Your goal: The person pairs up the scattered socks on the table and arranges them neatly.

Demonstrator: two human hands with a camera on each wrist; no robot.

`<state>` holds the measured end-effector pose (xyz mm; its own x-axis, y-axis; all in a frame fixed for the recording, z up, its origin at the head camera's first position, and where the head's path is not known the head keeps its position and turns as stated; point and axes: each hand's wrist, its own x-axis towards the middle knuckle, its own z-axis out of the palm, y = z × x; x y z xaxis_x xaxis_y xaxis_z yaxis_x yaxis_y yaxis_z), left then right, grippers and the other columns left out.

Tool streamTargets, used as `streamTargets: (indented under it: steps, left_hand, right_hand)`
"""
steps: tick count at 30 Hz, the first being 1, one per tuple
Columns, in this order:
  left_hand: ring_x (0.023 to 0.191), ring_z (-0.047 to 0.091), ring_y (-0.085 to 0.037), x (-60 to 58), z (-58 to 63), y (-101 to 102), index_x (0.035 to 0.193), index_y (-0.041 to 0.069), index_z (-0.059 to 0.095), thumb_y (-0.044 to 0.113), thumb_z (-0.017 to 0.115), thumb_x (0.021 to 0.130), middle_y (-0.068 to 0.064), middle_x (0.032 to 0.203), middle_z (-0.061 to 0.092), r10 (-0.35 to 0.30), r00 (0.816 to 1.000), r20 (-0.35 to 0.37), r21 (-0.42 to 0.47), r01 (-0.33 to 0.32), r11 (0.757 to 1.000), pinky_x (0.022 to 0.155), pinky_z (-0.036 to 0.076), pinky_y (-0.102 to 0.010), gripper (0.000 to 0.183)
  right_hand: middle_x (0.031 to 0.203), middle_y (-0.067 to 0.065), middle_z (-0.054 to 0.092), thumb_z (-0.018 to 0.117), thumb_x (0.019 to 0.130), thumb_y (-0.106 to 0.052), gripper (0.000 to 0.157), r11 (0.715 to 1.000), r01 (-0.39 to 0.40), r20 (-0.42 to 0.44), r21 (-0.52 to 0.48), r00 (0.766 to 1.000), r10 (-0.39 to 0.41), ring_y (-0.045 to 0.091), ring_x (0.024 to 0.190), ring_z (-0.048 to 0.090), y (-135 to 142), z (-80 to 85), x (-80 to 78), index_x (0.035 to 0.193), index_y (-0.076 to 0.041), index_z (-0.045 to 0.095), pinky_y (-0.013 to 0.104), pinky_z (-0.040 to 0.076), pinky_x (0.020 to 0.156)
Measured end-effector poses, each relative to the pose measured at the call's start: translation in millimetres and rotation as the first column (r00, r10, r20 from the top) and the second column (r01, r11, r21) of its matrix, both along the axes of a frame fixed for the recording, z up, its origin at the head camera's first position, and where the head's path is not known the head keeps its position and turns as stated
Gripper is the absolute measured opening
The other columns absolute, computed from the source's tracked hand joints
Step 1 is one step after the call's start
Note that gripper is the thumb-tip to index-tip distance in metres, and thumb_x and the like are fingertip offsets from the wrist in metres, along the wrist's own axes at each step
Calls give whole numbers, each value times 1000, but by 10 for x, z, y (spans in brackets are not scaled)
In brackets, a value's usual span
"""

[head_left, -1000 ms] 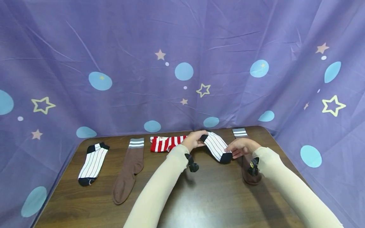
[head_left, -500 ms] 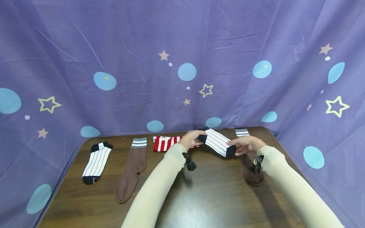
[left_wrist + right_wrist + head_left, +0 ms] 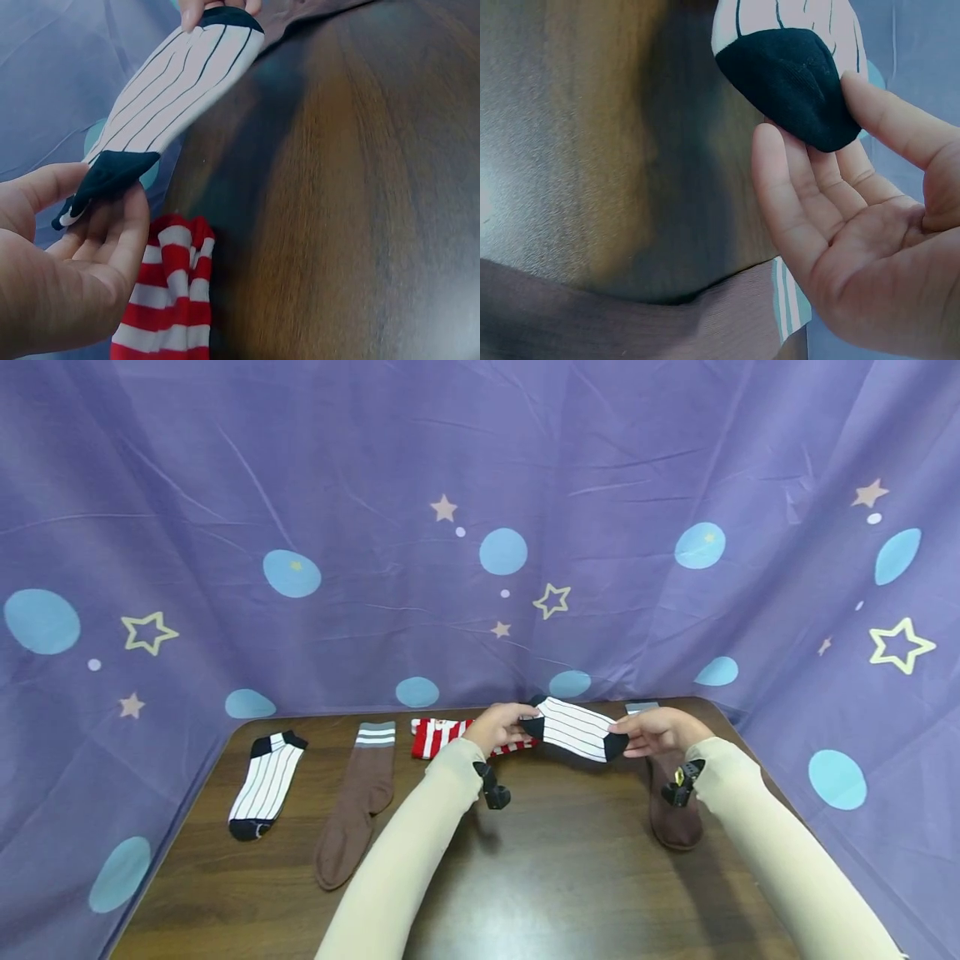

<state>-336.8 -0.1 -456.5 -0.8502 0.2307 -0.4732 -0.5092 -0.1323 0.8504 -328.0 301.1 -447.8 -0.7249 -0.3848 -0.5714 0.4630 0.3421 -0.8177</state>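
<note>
A white ankle sock (image 3: 576, 728) with thin dark stripes and black heel and toe is stretched between both hands above the table's back part. My left hand (image 3: 498, 727) pinches its black heel and cuff end, thumb on top and fingers beneath, as the left wrist view shows. At the black toe (image 3: 795, 82), my right hand (image 3: 658, 732) holds the sock between thumb and fingers. Under the left hand lies a red-and-white striped sock (image 3: 169, 292), partly covered by that hand. A brown sock (image 3: 673, 814) with a grey-and-white striped cuff lies below the right hand and wrist.
On the table's left lie a matching white striped ankle sock (image 3: 267, 787) and another brown sock (image 3: 358, 810). A purple curtain (image 3: 390, 527) with stars and dots hangs right behind the brown wooden table (image 3: 555, 877).
The held sock has turned from a steep slant to nearly level as its toe end rose with my right hand. The head view has shifted slightly left.
</note>
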Motion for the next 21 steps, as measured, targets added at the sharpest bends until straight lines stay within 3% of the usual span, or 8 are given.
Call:
streamTargets:
  steps: [6, 11, 15, 21]
  left_hand:
    - [104, 69, -25, -35, -76, -61, 122, -9, 62, 2, 64, 95, -24, 132, 65, -34, 999, -19, -25, 34, 999, 110, 51, -44, 29]
    - [121, 63, -29, -45, -85, -149, 128, -10, 59, 3, 62, 96, -25, 141, 59, -79, 997, -12, -47, 79, 996, 113, 49, -41, 34]
    - [126, 60, -32, -27, -57, -223, 126, -8, 60, 2, 62, 95, -24, 142, 59, -93, 996, -12, -55, 92, 994, 114, 47, -41, 32]
    - [100, 65, -26, 10, -14, -326, 109, -2, 65, 4, 66, 94, -12, 101, 69, -101, 995, -25, -61, 100, 993, 112, 48, -46, 16]
  right_hand:
    - [96, -6, 71, 60, 102, -9, 9, 999, 25, -38, -23, 999, -26, 9, 92, 68, 27, 32, 22, 110, -11, 62, 34, 57, 102]
    - [94, -6, 72, 57, 102, -5, 13, 998, 22, -49, -54, 999, -24, 8, 89, 69, 5, 71, 17, 102, -13, 67, 29, 59, 95]
    - [93, -6, 73, 53, 104, -5, 21, 998, -3, -45, -66, 999, 0, 6, 88, 69, -22, 117, -5, 96, -15, 69, 26, 59, 93]
    - [94, -6, 73, 51, 106, -9, 22, 998, -25, -47, -60, 999, 23, 6, 90, 69, -51, 168, -26, 97, -15, 70, 24, 59, 91]
